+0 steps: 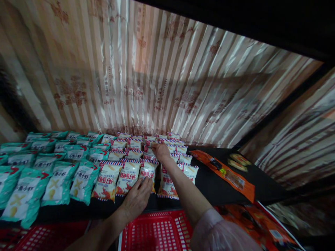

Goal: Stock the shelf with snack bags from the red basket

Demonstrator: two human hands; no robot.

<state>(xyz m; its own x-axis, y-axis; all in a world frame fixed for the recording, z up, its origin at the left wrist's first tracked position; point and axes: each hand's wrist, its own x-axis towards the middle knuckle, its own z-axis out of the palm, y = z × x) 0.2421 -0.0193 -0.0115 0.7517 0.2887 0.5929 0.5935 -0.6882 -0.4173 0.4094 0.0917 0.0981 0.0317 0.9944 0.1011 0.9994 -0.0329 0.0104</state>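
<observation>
White snack bags [128, 176] with red lettering and blue-striped top edges stand in rows on a black shelf [206, 184]. My left hand [140, 195] is at the lower part of a front-row white snack bag [148, 170], its fingers curled against it. Farther back, my right hand [161, 152] reaches over the front row. Its fingers are pinched at the top of another white snack bag [149, 153]; the fingertips are partly hidden. My right forearm crosses in front of a neighbouring white bag [167, 183].
Rows of teal snack bags [56, 183] fill the left side. To the right lie a long orange packet [227, 174] and small yellowish packs [238, 160]. Below the shelf edge are a red basket [149, 230] and a box of orange packets [261, 223]. Patterned sheeting [146, 87] hangs behind.
</observation>
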